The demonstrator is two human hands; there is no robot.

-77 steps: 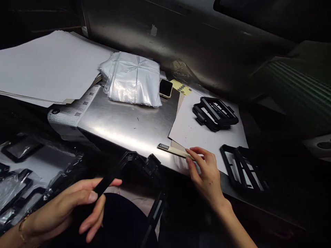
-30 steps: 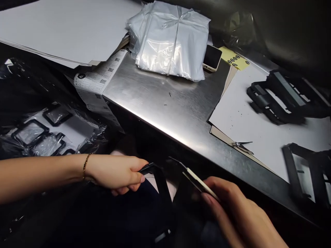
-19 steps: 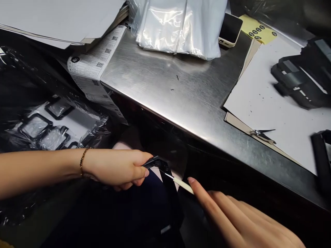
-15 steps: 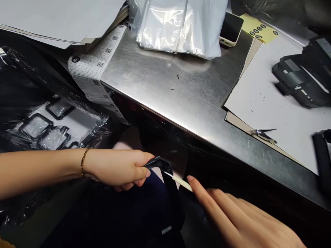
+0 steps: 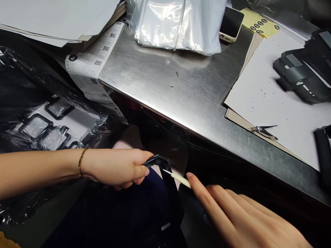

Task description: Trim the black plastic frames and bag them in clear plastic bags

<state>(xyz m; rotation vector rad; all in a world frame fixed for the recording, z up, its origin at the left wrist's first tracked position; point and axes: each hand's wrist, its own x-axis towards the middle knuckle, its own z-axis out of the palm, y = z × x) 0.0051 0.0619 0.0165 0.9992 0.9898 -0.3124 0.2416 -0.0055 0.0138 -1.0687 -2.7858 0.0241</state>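
Observation:
My left hand, with a bracelet on the wrist, is closed around a black plastic frame, which sticks out past the thumb; most of it is hidden. Closed on a slim knife with a cream handle is my right hand, its index finger lying along the handle. The knife's thin metal blade meets the inner edge of the frame near its corner. Both hands are in front of the metal table's edge, above the dark-clothed lap. The grip under my right palm is out of sight.
A metal table spans the middle, bearing plastic bags, a phone and nippers on white card. Black plastic parts lie right. At left, a plastic-lined container holds several black frames.
The blade has shifted slightly left along the frame's inner edge, the right hand moving with it. The left hand keeps its hold. The whole view has shifted a little.

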